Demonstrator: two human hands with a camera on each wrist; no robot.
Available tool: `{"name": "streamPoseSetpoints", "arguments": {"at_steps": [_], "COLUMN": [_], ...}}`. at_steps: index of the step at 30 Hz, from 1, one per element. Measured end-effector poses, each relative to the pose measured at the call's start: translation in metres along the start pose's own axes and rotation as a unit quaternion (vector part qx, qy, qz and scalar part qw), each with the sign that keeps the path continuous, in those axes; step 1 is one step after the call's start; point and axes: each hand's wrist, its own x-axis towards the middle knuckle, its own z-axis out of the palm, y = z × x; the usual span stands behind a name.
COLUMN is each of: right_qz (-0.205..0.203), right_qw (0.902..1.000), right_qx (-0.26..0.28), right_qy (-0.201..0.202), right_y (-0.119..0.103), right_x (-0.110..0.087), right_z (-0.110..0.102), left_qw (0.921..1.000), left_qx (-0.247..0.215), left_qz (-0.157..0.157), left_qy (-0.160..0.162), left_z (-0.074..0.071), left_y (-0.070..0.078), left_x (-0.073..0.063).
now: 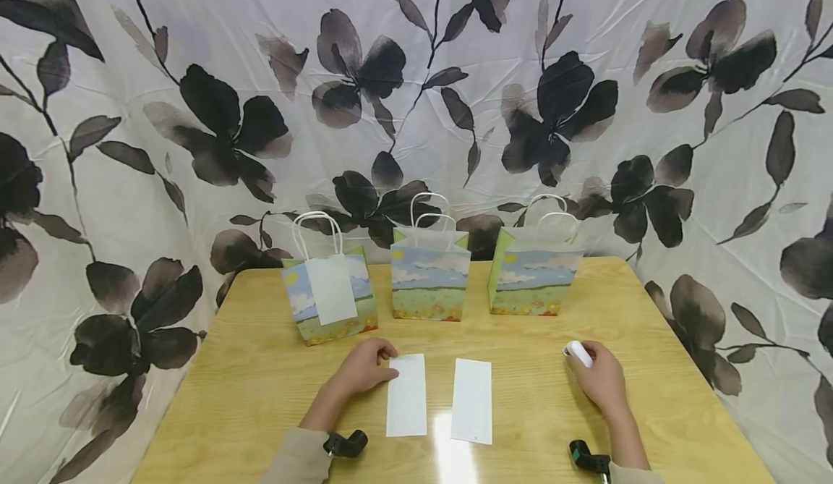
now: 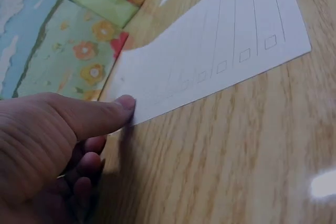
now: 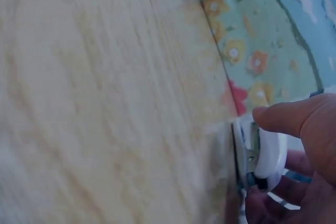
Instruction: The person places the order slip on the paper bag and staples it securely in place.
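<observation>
My left hand (image 1: 364, 365) pinches the upper left corner of a white paper slip (image 1: 406, 397). In the left wrist view the thumb lies on top of the slip (image 2: 210, 51), which shows printed lines and small square boxes. A second white slip (image 1: 471, 401) lies flat on the table to the right of it. My right hand (image 1: 600, 377) holds a small white stapler (image 1: 578, 354) above the table's right part. In the right wrist view the stapler (image 3: 269, 153) shows a metal part, with the thumb along its top.
Three paper gift bags with meadow pictures and white handles stand along the back: a left bag (image 1: 302, 303) with a white slip (image 1: 332, 290) on its front, a middle bag (image 1: 429, 281) and a right bag (image 1: 536, 285). A floral cloth (image 1: 416, 108) hangs behind the wooden table (image 1: 260, 397).
</observation>
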Motion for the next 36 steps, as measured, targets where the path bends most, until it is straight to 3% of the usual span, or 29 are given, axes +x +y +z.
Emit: {"name": "streamPoseSetpoints", "arguments": {"at_steps": [4, 9, 15, 19, 24, 28, 33, 36], "right_qz": [-0.022, -0.042, -0.13, -0.18, -0.216, -0.229, -0.242, -0.25], "right_qw": [0.9987, 0.9982, 0.9915, 0.9829, 0.9741, 0.9688, 0.9645, 0.9624], "right_qx": [-0.04, -0.026, -0.007, 0.008, 0.03, 0.042, 0.054, 0.058], "right_qy": [0.023, 0.034, -0.008, -0.038, -0.06, -0.085, -0.091, -0.089], "right_y": [-0.01, -0.037, -0.075, -0.099, -0.132, -0.158, -0.192, -0.211], "right_x": [-0.003, -0.002, 0.0, 0.002, 0.018, 0.03, 0.05, 0.063], "right_z": [-0.003, -0.01, 0.008, 0.022, 0.021, 0.02, 0.023, 0.021], "left_qw": [0.9997, 0.9974, 0.9937, 0.9922, 0.9881, 0.9856, 0.9744, 0.9693], "left_qx": [-0.001, -0.047, -0.09, -0.094, -0.065, -0.029, 0.027, 0.051], "left_qz": [-0.011, -0.004, 0.012, 0.028, 0.082, 0.106, 0.155, 0.17], "left_qy": [0.021, 0.054, 0.066, 0.076, 0.112, 0.129, 0.16, 0.17], "left_z": [0.004, 0.001, -0.006, -0.016, -0.037, -0.051, -0.07, -0.079], "left_y": [-0.005, -0.002, 0.001, 0.014, 0.04, 0.052, 0.07, 0.08], "left_x": [-0.001, -0.002, -0.011, -0.012, -0.005, -0.004, -0.001, 0.005]}}
